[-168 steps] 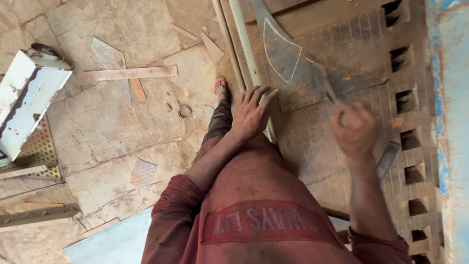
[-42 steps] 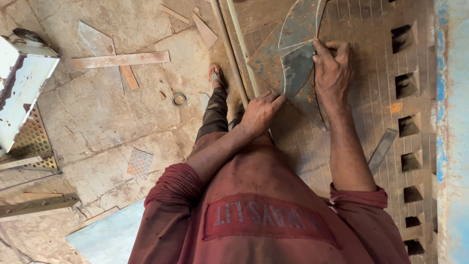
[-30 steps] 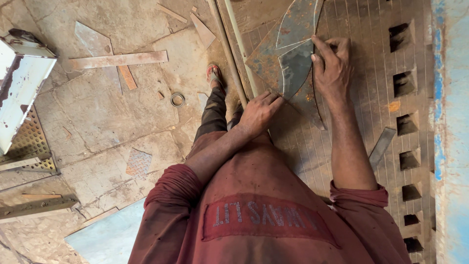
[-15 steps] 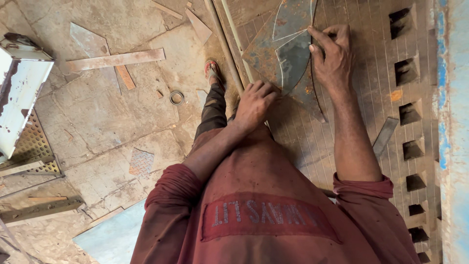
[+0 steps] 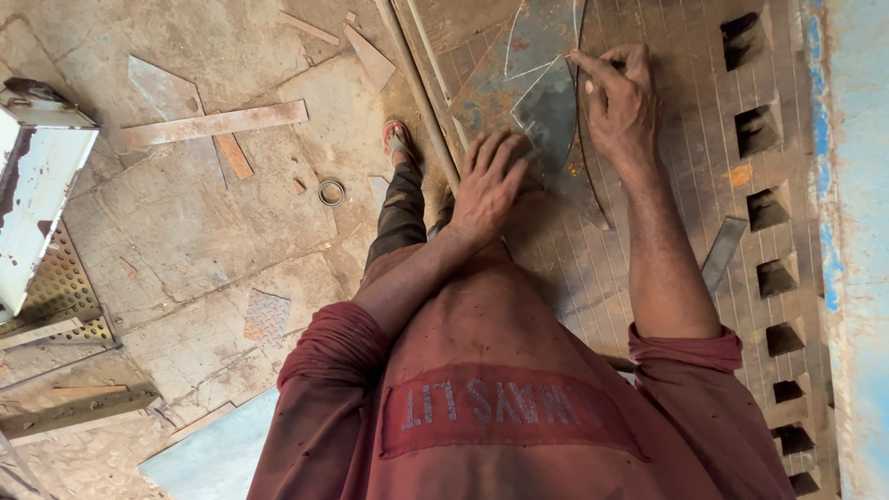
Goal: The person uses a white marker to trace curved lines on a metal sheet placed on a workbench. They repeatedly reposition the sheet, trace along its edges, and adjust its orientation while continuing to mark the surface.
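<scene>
A rusty grey sheet-metal piece (image 5: 546, 106) with curved edges lies on the worn workbench (image 5: 648, 278), over a second rusty sheet (image 5: 482, 88). My left hand (image 5: 486, 185) lies flat on the lower edge of the sheets with its fingers spread. My right hand (image 5: 622, 102) rests at the grey piece's right edge with the fingers curled and the forefinger pointing to its tip. A small pale bit, like chalk (image 5: 589, 88), shows between thumb and forefinger. My red sleeves and shirt fill the bottom of the view.
A flat metal strip (image 5: 722, 252) lies on the bench near a row of square holes (image 5: 764, 208). A thin rod (image 5: 421, 97) runs along the bench's left edge. On the stone floor are my sandalled foot (image 5: 400, 143), a ring (image 5: 331, 192), a flat bar (image 5: 213, 122), a white metal box (image 5: 37, 185) and a perforated sheet (image 5: 56, 287).
My right hand no longer swings a tool; it has settled on the sheet's edge. My left hand slid up and spread its fingers on the sheets.
</scene>
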